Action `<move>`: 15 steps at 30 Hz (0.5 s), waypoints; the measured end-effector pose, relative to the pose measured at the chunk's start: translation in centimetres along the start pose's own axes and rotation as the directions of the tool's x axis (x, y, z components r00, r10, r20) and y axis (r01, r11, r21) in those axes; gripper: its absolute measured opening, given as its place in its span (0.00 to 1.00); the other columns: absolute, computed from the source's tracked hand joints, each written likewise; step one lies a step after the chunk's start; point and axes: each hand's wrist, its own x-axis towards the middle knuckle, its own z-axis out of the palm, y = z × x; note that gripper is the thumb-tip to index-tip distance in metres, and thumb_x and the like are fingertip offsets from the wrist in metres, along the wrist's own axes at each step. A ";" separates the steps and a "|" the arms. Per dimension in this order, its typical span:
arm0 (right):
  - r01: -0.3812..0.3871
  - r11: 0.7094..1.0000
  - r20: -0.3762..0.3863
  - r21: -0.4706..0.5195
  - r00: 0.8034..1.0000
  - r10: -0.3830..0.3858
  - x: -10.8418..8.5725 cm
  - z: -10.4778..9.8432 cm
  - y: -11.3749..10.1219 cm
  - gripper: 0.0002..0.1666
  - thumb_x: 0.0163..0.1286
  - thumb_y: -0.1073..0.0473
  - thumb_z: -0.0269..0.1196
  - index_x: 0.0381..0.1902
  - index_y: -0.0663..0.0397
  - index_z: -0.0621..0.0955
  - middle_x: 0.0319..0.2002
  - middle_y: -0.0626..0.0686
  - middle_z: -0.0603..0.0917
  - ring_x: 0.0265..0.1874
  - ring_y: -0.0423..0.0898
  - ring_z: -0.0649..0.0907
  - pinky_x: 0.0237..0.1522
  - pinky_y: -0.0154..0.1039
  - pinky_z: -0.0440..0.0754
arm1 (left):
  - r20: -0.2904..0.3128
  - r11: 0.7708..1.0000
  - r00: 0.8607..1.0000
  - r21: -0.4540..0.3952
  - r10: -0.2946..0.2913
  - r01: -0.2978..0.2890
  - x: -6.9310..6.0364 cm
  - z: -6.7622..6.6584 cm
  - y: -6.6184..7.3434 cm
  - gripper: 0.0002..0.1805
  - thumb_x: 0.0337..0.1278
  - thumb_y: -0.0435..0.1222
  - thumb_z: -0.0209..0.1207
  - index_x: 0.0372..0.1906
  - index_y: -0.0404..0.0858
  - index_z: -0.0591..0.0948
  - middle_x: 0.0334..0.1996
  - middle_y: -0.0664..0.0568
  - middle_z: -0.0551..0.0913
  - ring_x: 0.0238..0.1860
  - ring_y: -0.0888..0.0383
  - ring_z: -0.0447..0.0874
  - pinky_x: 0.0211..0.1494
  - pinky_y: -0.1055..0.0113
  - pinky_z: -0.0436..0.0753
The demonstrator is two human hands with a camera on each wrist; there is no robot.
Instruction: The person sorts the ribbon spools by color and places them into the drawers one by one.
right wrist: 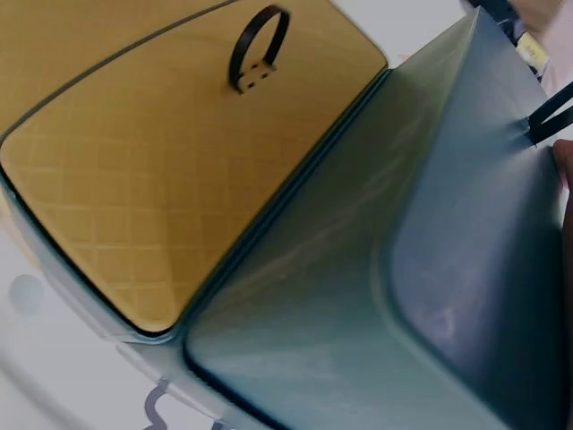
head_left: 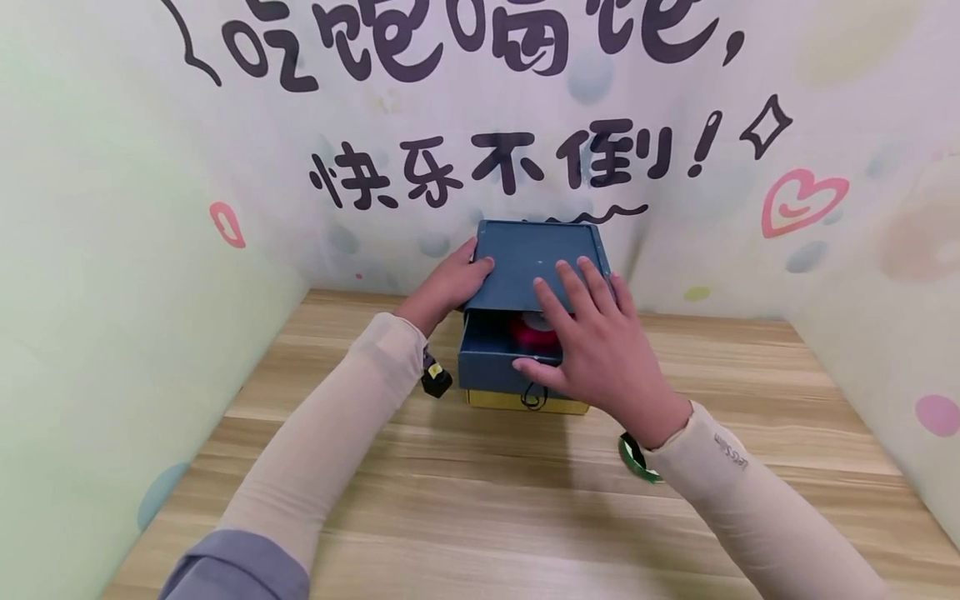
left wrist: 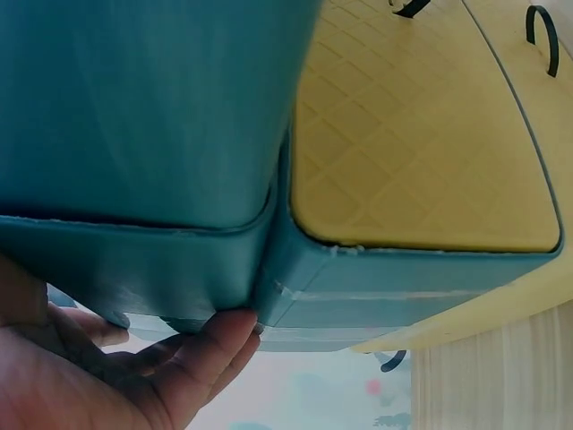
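Note:
A small blue drawer cabinet (head_left: 525,258) stands at the back of the table. Its upper drawer (head_left: 491,371) is pulled partway out, and a pinkish-red thing (head_left: 532,332) shows inside, its kind unclear. My left hand (head_left: 450,283) holds the cabinet's left side, thumb over the top edge; the fingers (left wrist: 210,358) press the side panel in the left wrist view. My right hand (head_left: 600,342) is spread over the cabinet's right part, fingers above the top and thumb at the drawer front. Below, a yellow drawer front (right wrist: 197,161) with a black loop handle (right wrist: 260,45) sits flush.
The cabinet rests on a wood-grain table (head_left: 465,517). Behind it rises a white wall (head_left: 450,108) with black lettering and coloured shapes. Side walls flank the table on both sides. A wrist strap with a black device (head_left: 437,377) hangs under the left wrist.

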 end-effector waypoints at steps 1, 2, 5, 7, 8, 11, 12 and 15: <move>-0.006 1.000 0.002 -0.005 1.000 0.006 0.1 0.2 0.2 0.56 0.59 0.20 0.54 0.72 0.55 0.69 0.71 0.66 0.65 0.73 0.64 0.57 0.69 0.64 0.53 | -0.001 1.000 1.000 0.002 0.006 -0.006 0.0 0.0 0.0 0.36 0.78 0.47 0.43 0.81 0.52 0.43 0.78 0.49 0.51 0.73 0.48 0.57 0.71 0.52 0.64; -0.013 1.000 0.006 -0.007 1.000 0.014 0.3 0.3 0.3 0.56 0.59 0.21 0.55 0.72 0.55 0.69 0.71 0.66 0.65 0.73 0.64 0.57 0.69 0.64 0.53 | -0.002 1.000 1.000 0.003 0.009 -0.009 0.1 0.0 0.0 0.36 0.78 0.47 0.43 0.81 0.52 0.43 0.78 0.49 0.51 0.74 0.48 0.57 0.71 0.52 0.63; -0.051 0.999 0.037 -0.013 0.998 0.051 0.7 0.7 0.7 0.57 0.59 0.20 0.55 0.73 0.54 0.68 0.72 0.66 0.63 0.74 0.63 0.55 0.68 0.66 0.53 | -0.006 1.000 1.000 0.014 0.014 -0.014 0.1 0.0 0.0 0.35 0.78 0.47 0.43 0.81 0.51 0.44 0.79 0.49 0.51 0.74 0.49 0.56 0.72 0.53 0.62; -0.084 0.996 0.069 -0.016 0.994 0.085 1.0 1.0 1.0 0.58 0.59 0.19 0.54 0.74 0.52 0.67 0.74 0.65 0.60 0.75 0.62 0.52 0.69 0.66 0.52 | -0.005 1.000 1.000 0.017 0.006 -0.006 0.2 0.0 0.0 0.35 0.78 0.48 0.43 0.81 0.52 0.43 0.79 0.49 0.50 0.74 0.49 0.55 0.72 0.53 0.62; -0.100 0.995 0.085 -0.018 0.991 0.101 1.2 1.2 1.1 0.58 0.59 0.18 0.53 0.74 0.52 0.67 0.74 0.65 0.59 0.76 0.61 0.51 0.69 0.66 0.51 | -0.005 1.000 1.000 0.019 0.002 -0.001 0.2 0.0 0.0 0.36 0.78 0.48 0.43 0.81 0.52 0.43 0.79 0.49 0.50 0.74 0.49 0.55 0.72 0.53 0.62; -0.138 0.990 0.121 -0.027 0.983 0.140 1.6 1.6 1.5 0.59 0.59 0.17 0.50 0.75 0.51 0.65 0.75 0.64 0.57 0.76 0.61 0.48 0.70 0.66 0.50 | -0.006 1.000 1.000 0.023 -0.003 0.003 0.4 0.0 -0.1 0.36 0.78 0.48 0.43 0.81 0.51 0.43 0.79 0.49 0.49 0.75 0.49 0.53 0.72 0.53 0.61; -0.149 0.988 0.132 -0.028 0.980 0.151 1.8 1.8 1.6 0.59 0.60 0.17 0.49 0.76 0.51 0.64 0.76 0.64 0.56 0.77 0.61 0.46 0.70 0.66 0.48 | -0.008 1.000 1.000 0.029 -0.002 0.002 0.4 0.0 -0.1 0.36 0.78 0.48 0.43 0.81 0.51 0.43 0.79 0.49 0.49 0.76 0.49 0.52 0.73 0.53 0.60; -0.174 0.984 0.141 -0.035 0.974 0.178 2.2 2.2 1.8 0.59 0.61 0.16 0.47 0.77 0.50 0.63 0.76 0.64 0.55 0.77 0.61 0.45 0.71 0.65 0.46 | -0.015 0.999 1.000 0.036 -0.001 0.001 0.4 -0.1 -0.1 0.36 0.78 0.48 0.43 0.81 0.51 0.44 0.79 0.50 0.49 0.76 0.50 0.51 0.73 0.53 0.59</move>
